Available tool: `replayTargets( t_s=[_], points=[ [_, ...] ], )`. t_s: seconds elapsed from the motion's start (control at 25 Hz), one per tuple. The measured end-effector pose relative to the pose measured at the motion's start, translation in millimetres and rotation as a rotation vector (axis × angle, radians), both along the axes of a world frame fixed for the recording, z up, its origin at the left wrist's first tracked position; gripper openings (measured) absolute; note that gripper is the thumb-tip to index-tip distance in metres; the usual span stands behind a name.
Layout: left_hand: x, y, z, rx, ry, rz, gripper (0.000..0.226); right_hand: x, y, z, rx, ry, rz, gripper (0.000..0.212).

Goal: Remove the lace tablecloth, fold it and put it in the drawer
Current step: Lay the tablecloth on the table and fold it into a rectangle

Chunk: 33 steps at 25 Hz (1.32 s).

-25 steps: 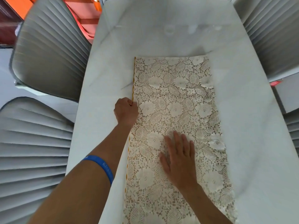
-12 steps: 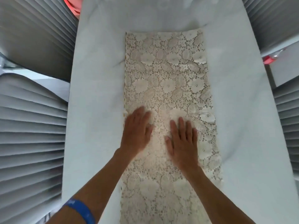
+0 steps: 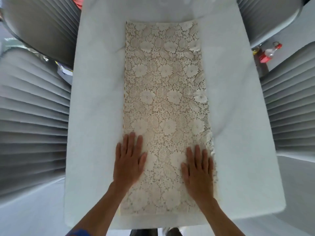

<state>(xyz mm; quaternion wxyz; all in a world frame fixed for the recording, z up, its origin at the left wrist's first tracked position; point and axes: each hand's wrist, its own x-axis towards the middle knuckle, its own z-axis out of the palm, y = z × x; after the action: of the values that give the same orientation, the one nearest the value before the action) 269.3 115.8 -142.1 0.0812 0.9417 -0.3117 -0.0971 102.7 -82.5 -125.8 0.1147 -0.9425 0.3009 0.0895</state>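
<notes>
Both hands have slid apart and toward the near end since half a second ago: left hand (image 3: 129, 162) flat on the left edge, right hand (image 3: 198, 172) flat near the right edge, fingers straight, gripping nothing. Cloth (image 3: 166, 106) lies as a folded strip mid-table (image 3: 95, 116), long axis running straight away from hands. Next fold likely end-to-end; both equally near.

- The left hand (image 3: 129, 160) lay flat, palm down, fingers straight and close together, thumb spread toward the right.
- The right hand (image 3: 198, 169) lay flat too, fingers straight and pointing away from the body.
- Both forearms reached forward, the 2 hands well apart.
</notes>
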Motion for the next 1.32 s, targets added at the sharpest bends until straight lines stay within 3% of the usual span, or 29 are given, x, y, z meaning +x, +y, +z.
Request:
replayTargets(
  t_s=[0.16,0.32,0.4,0.52,0.6,0.72,0.8,0.92,0.96,1.04,1.12,1.24,1.32],
  points=[
    [-107.7,63.7,14.9,0.051,0.096,0.122,0.063,-46.9,14.8,10.8,0.011,0.032,-0.025,0.065],
    [-139.8,59.8,41.6,-0.061,0.162,0.231,0.059,-101.7,22.3,28.3,0.026,-0.024,-0.035,0.060],
    [-135.8,51.0,49.0,-0.233,0.216,0.454,0.051,-100.7,12.4,33.0,0.102,-0.081,-0.238,0.048],
    [-118.5,46.1,57.0,-0.514,0.456,0.856,0.043,-85.0,-11.6,39.6,0.417,-0.208,-0.647,0.033],
    [-109.5,49.1,54.5,-0.541,0.569,0.932,0.019,-82.5,-27.2,40.4,0.519,-0.163,-0.667,0.024],
    [-111.0,57.9,52.2,-0.554,0.585,0.931,0.021,-90.4,-38.4,42.5,0.584,-0.144,-0.646,0.026],
    [-122.3,63.2,60.1,-0.587,0.617,0.948,0.003,-104.4,-40.3,45.0,0.608,-0.131,-0.654,0.027],
    [-149.2,83.8,69.9,-0.578,0.784,0.817,0.046,-144.1,-33.6,52.8,0.722,-0.158,-0.762,0.005],
    [-156.3,92.3,73.7,-0.614,0.881,0.765,0.052,-156.5,-31.8,57.7,0.765,-0.180,-0.790,0.011],
    [-156.8,106.5,82.7,-0.672,1.029,0.722,0.041,-169.3,-33.8,71.4,0.873,-0.239,-0.799,0.034],
    [-139.3,109.9,96.3,-0.646,1.070,0.640,0.031,-162.7,-45.9,87.1,1.009,-0.340,-0.789,0.033],
    [-88.8,100.0,117.9,-0.708,1.175,0.485,0.033,-130.9,-75.1,107.4,1.306,-0.446,-0.759,0.036],
    [-50.6,89.1,121.6,-0.750,1.225,0.419,0.036,-101.0,-96.5,113.3,1.408,-0.475,-0.713,0.023]
  ],
)
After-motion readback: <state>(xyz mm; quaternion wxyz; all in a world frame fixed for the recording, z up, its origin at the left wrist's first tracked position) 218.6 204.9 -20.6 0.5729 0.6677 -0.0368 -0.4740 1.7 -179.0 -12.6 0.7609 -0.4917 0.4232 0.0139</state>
